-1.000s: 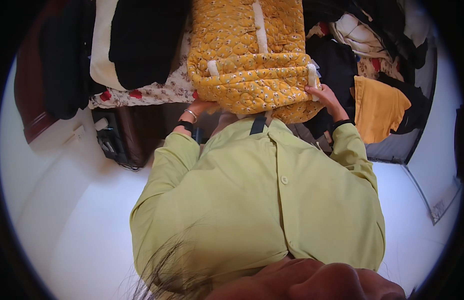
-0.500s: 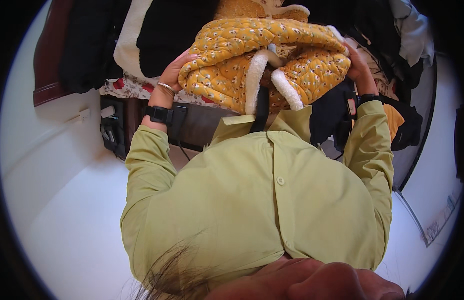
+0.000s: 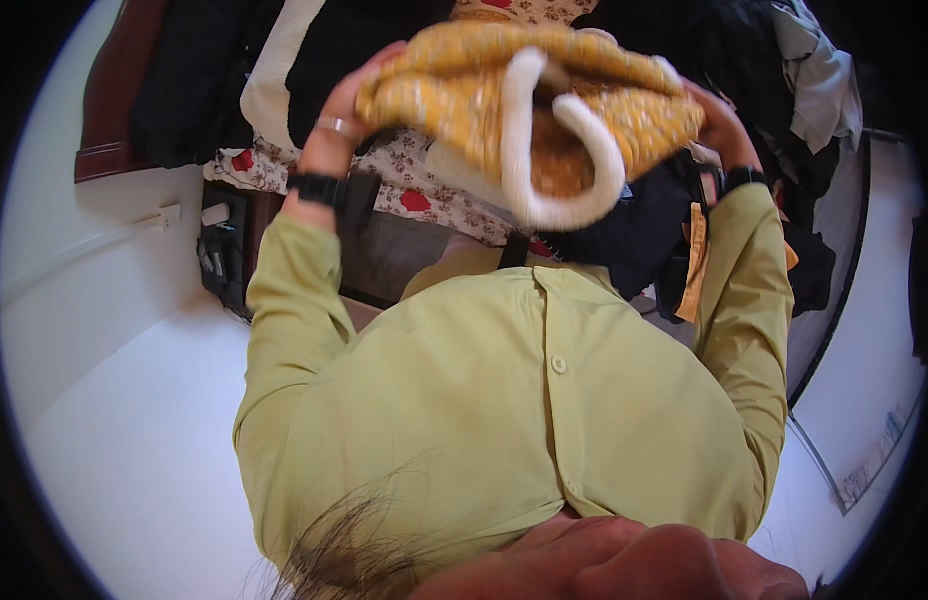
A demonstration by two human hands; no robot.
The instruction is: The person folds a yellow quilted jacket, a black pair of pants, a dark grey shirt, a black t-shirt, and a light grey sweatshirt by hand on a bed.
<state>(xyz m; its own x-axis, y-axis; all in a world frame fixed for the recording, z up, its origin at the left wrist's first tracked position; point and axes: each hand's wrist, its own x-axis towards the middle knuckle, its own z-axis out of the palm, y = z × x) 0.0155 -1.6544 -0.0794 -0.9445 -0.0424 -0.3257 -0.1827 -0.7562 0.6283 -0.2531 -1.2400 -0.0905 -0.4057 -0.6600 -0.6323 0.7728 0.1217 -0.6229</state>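
A yellow quilted garment with a small flower print is held up in front of me, folded over and blurred by motion. Its white fleecy trim hangs in a loop on the near side, showing the darker inside. My left hand grips the left end, its fingertips partly behind the cloth. At the opposite end my right hand has hold of the cloth, most of its fingers hidden.
Beneath the garment lies a white sheet with red flowers. Black clothing with a white fleecy edge is spread beyond it. Grey cloth and dark clothes pile up at right. A dark wooden board stands at far left, above a small cabinet.
The garment has swung in my hands; its near trim, two separate strips before, now joins in a hanging loop. The yellow part lying farther off has gone, and more flowered sheet shows.
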